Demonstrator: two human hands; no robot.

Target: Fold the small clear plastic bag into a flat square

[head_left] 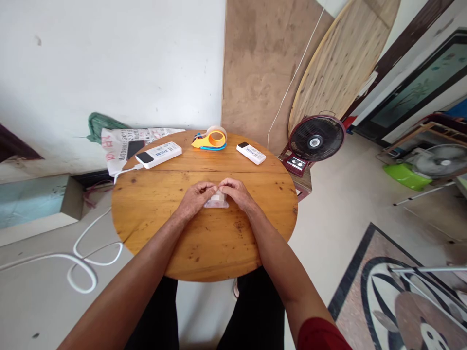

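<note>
On the round wooden table (pixel 153 228) both my hands meet at the middle. My left hand (pixel 197 197) and my right hand (pixel 237 192) pinch the top edge of a small clear plastic bag (pixel 218 200) with something pale inside, which lies flat on the tabletop. What is in the bag is too small to make out. Beyond my hands, at the table's far side, lie a white power bank (pixel 159 154), a yellow and blue tape dispenser (pixel 210 139) and a white remote control (pixel 251 152).
A white cable (pixel 85 253) runs from the power bank down and loops on the floor at left. A printed sack (pixel 120 143) lies against the wall. A floor fan (pixel 315 141) stands right of the table, and a round wooden board (pixel 343 58) leans behind it.
</note>
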